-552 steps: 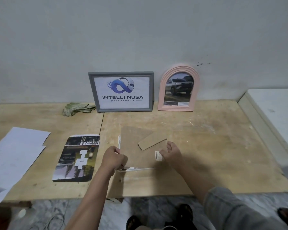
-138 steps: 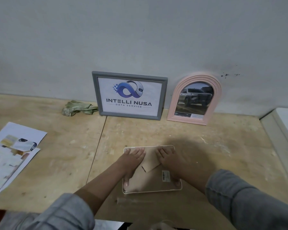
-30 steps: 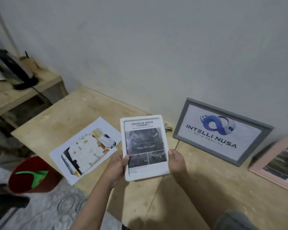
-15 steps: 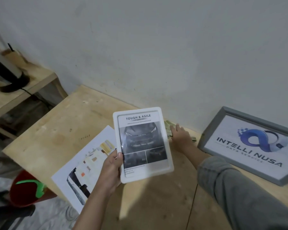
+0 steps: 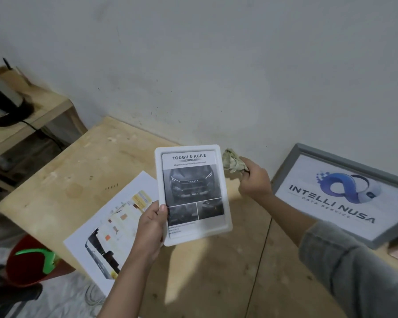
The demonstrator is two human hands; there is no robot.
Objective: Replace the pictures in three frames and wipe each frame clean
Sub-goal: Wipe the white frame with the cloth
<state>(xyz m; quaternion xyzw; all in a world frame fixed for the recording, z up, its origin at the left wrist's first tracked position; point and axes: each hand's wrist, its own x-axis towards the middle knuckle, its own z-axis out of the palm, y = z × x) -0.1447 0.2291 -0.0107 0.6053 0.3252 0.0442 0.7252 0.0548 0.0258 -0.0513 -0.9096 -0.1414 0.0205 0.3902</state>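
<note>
There is only the one view, from a camera worn on the person's head, so nothing is shared with a second angle. It looks forward and steeply down onto the wooden table [image 5: 83, 180], tilted so the table's back edge runs slantwise along the white wall [image 5: 216, 65]. It sits close: the white frame [image 5: 193, 193] held above the table fills the middle of the picture, and both forearms enter from the bottom edge. Left of the table the view takes in a lower wooden shelf [image 5: 32, 115] and, below the table's near corner, a red bucket [image 5: 25, 265] on the floor. Right of the table's middle, the grey frame [image 5: 345, 191] leaning on the wall is cut off by the picture's edge.
</note>
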